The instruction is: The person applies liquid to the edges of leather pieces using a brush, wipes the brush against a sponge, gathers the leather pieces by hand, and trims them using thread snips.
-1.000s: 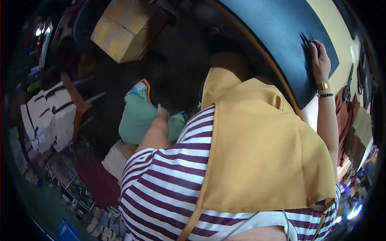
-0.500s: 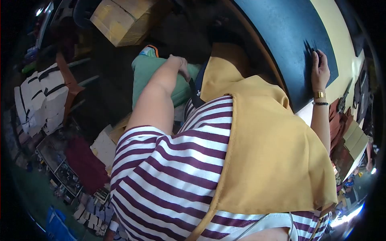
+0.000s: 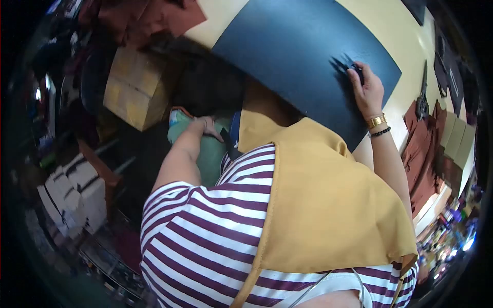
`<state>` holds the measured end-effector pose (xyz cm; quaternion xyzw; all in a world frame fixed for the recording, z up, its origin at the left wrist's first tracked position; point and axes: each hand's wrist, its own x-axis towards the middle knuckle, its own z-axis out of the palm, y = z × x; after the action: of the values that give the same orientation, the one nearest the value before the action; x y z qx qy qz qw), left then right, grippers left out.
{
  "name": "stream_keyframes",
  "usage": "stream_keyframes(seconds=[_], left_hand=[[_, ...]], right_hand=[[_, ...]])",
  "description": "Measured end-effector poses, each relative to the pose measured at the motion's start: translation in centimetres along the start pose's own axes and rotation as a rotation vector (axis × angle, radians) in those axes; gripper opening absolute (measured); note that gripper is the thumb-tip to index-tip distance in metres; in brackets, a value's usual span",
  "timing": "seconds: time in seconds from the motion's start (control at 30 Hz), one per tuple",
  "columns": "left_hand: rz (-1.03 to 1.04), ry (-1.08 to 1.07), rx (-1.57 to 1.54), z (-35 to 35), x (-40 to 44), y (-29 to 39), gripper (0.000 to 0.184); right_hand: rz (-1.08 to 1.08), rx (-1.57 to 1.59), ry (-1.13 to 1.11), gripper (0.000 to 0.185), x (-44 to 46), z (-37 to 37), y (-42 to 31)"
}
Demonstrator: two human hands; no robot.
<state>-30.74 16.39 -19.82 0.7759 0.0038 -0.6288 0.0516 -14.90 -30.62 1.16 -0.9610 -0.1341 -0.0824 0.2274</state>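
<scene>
My right hand [image 3: 368, 91] is closed around a small dark pronged tool [image 3: 355, 68], over the dark blue-black sheet [image 3: 303, 49] on the table. The tool's tips point up and left, and its shadow falls on the sheet; its exact kind is hard to make out. On the left, my left hand [image 3: 209, 127] rests on a green cushion-like thing [image 3: 205, 159], fingers stretched downward and apparently holding nothing. A dark strap [image 3: 231, 143] hangs close to those fingertips. A mustard apron [image 3: 339, 205] covers my front.
The pale yellow tabletop [image 3: 377, 23] runs behind the sheet. A taped cardboard box [image 3: 131, 92] stands on the floor at left, with bundled white pieces [image 3: 77, 195] below it. Reddish-brown pieces lie at top left [image 3: 149, 20] and right [image 3: 423, 159], near long dark shears [image 3: 423, 97].
My view has turned, so the sheet and right hand appear further left and more of the tabletop shows. The right hand still grips the tool; the left stays at the green thing.
</scene>
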Motion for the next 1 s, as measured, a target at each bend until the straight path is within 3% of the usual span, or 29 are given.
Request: stream_keyframes(seconds=[0.03, 0.13, 0.27, 0.53, 0.67, 0.77, 0.8, 0.83, 0.93, 1.0], left_hand=[[-0.059, -0.009, 0.056, -1.0, -1.5, 1.8, 0.128], [-0.044, -0.085, 0.191, -0.1, 3.5, 0.9, 0.093], [-0.025, -0.147, 0.313, -0.2, 4.2, 0.1, 0.079], [-0.013, -0.131, 0.347, -7.5, 1.8, -1.6, 0.052], [0.030, -0.125, 0.452, -12.7, 1.7, -4.8, 0.041], [0.230, -0.085, 0.838, -14.9, 1.3, -7.5, 0.037], [0.203, -0.158, 0.912, -15.6, 2.0, -8.3, 0.037], [0.435, 0.109, 0.722, -13.7, 7.9, -15.0, 0.037], [0.334, -0.052, 0.820, -15.2, 6.3, -13.9, 0.037], [0.197, -0.014, 0.588, -14.7, 5.2, -13.3, 0.043]], right_hand=[[0.015, 0.035, -0.002, 0.032, 0.0, -0.1, -0.2], [-0.009, -0.002, 0.009, 0.031, 0.1, -0.1, -0.4], [0.017, -0.035, -0.035, 0.030, 0.1, -0.7, -0.6], [0.040, -0.013, -0.046, 0.030, 0.1, -0.8, -0.7], [0.025, -0.012, -0.053, 0.030, 0.4, -1.4, -1.1], [0.055, -0.008, -0.092, 0.030, 0.4, -1.6, -1.5], [0.036, 0.003, -0.046, 0.030, 0.3, -1.3, -1.4], [0.020, -0.012, -0.028, 0.029, 0.4, -1.1, -1.2], [-0.033, -0.029, 0.065, 0.029, -0.2, -0.9, -1.1], [0.054, -0.079, 0.055, 0.028, -0.9, -1.1, -2.3]])
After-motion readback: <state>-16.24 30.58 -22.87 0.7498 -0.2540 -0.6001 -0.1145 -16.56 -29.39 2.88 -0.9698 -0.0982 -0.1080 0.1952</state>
